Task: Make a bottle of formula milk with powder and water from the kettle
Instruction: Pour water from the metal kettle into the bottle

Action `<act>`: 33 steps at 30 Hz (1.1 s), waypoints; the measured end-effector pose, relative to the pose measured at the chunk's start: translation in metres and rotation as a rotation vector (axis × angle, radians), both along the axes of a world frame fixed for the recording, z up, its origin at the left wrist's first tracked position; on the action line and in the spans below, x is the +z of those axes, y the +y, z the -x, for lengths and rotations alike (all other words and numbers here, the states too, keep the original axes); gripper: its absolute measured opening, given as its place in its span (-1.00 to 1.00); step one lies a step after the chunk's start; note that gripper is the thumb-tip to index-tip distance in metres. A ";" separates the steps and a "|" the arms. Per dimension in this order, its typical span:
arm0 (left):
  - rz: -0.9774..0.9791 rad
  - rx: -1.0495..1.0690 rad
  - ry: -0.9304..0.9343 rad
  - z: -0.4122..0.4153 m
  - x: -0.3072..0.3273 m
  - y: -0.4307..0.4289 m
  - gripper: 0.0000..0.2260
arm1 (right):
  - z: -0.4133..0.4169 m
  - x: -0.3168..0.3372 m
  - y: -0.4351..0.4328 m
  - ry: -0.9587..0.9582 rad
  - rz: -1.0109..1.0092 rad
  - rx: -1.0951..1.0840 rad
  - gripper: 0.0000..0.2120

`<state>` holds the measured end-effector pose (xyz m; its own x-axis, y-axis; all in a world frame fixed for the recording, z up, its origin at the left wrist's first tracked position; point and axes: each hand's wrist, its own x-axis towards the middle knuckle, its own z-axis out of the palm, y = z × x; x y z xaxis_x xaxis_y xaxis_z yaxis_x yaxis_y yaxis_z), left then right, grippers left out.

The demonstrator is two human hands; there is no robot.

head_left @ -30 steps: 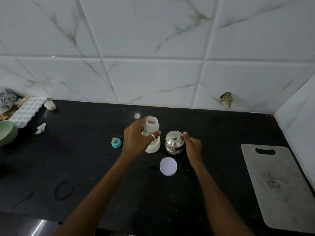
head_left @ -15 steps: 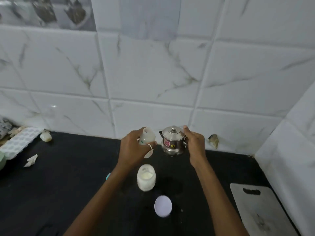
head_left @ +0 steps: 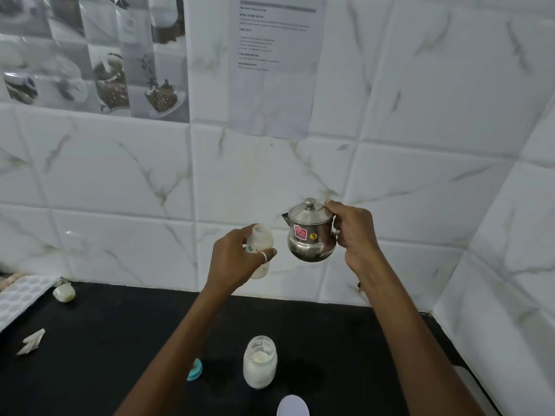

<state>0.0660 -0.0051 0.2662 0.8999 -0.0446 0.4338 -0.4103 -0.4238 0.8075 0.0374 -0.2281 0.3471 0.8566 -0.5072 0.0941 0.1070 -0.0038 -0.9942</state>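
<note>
Translucent white plastic is showing between the fingers of the left hand point(head_left: 232, 261), which is wrapping around the middle of the baby bottle point(head_left: 260, 250) and holding it upright in the air, its neck open and bare. Just to its right, apart from it, the steel kettle point(head_left: 310, 234) is hanging from the right hand point(head_left: 356, 235), whose fingers are closing on the handle at the far side while the lid is sitting shut and the short spout is pointing toward the bottle. Both are being held well above the black countertop point(head_left: 90, 340).

The bottle is looking light and stiff, likely a little slick once wet, so gripping it around the body below the neck seems soundest, leaving the mouth free. The kettle is probably the heavier piece, with water shifting inside as it tips; the handle is the place to hold it, since the polished belly may be hot and slippery. The narrow mouth is leaving little margin for the pour.

Below on the counter, the open powder jar point(head_left: 259, 361) is standing with white powder inside, its round white lid point(head_left: 292, 406) lying in front of it. A teal teat ring point(head_left: 194, 369) is lying near the jar, partly hidden by the left forearm. Further left, a white ice tray point(head_left: 18, 298) is resting by the tiled wall point(head_left: 120, 190).
</note>
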 end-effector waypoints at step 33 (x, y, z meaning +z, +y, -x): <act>-0.056 0.042 -0.019 0.005 -0.002 0.013 -0.42 | -0.018 0.051 0.046 0.035 0.628 0.129 -0.62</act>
<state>0.0605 0.0083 0.2638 0.8932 -0.0314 0.4486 -0.4060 -0.4856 0.7742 0.0555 -0.1825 0.3980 0.9150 -0.2575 0.3105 0.1126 -0.5763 -0.8095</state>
